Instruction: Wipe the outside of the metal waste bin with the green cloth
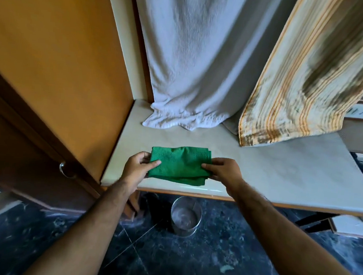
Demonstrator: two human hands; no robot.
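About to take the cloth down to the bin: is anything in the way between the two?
Partly. The green cloth, held by the left hand and right hand, lies over the white tabletop. The metal waste bin stands on the floor below the table's front edge, so the tabletop lies between them.

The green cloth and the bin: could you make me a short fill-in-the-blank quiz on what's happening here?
1. Both hands, left hand and right hand, grip the folded cloth, whose colour is ____.
2. The cloth lies on the pale ____.
3. The metal bin stands on the dark floor, partly under the counter's ____ edge.

Answers: green; counter; front
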